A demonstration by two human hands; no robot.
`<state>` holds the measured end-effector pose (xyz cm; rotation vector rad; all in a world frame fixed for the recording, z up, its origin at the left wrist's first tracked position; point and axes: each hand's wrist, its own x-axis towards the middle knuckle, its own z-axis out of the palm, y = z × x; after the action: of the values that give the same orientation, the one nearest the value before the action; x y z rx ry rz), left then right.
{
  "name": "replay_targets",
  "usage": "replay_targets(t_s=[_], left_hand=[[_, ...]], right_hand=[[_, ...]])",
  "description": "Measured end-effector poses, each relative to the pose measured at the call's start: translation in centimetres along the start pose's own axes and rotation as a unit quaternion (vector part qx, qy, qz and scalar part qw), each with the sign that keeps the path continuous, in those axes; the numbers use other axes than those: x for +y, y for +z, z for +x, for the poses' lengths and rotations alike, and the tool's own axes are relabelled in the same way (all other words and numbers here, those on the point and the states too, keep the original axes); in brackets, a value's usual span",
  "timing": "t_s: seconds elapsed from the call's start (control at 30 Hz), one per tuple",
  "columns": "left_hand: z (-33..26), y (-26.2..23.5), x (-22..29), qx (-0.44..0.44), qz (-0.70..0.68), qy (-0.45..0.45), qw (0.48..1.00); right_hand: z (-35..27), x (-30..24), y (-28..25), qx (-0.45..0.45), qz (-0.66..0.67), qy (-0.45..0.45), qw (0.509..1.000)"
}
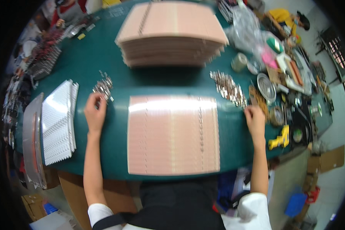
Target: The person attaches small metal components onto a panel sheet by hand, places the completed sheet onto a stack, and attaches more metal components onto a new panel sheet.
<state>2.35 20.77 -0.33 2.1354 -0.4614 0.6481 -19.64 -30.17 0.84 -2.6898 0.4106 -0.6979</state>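
Observation:
In front of me lies a flat pink sheet (161,138) with fine stripes and a line of small dark marks down its right side. My left hand (95,109) is at the near edge of a loose pile of small shiny metal pieces (103,85), fingers pinched together. Over on the right, my right hand (253,115) pinches at the near end of a slanting row of similar metal pieces (229,88). Whatever either hand has between its fingertips is too small to make out. Neither hand touches the pink sheet.
A tall stack of pink sheets (172,23) stands at the back middle. White ridged sheets (59,122) lie at left. On the right are a tape roll (239,62), a round metal dish (266,87) and a yellow tool (280,138). Other people sit across the table.

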Motion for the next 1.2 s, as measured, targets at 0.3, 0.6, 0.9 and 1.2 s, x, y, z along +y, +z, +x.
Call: replay_targets(t_s=[0.3, 0.6, 0.9, 1.2], left_hand=[[-0.8, 0.2, 0.6, 0.000, -0.013, -0.035, 0.999], [-0.6, 0.1, 0.8, 0.003, -0.018, -0.030, 0.999], [-0.1, 0.1, 0.6, -0.003, 0.003, -0.013, 1.000], [-0.4, 0.6, -0.3, -0.024, -0.004, -0.035, 0.999]], right_hand=[[-1.0, -0.2, 0.3, -0.063, 0.022, 0.039, 0.997], [-1.4, -0.5, 0.0, -0.072, 0.035, 0.062, 0.995], [-3.4, -5.2, -2.5, -0.137, 0.307, 0.145, 0.931], [-9.3, -12.8, -2.1, -0.203, 0.328, 0.102, 0.917]])
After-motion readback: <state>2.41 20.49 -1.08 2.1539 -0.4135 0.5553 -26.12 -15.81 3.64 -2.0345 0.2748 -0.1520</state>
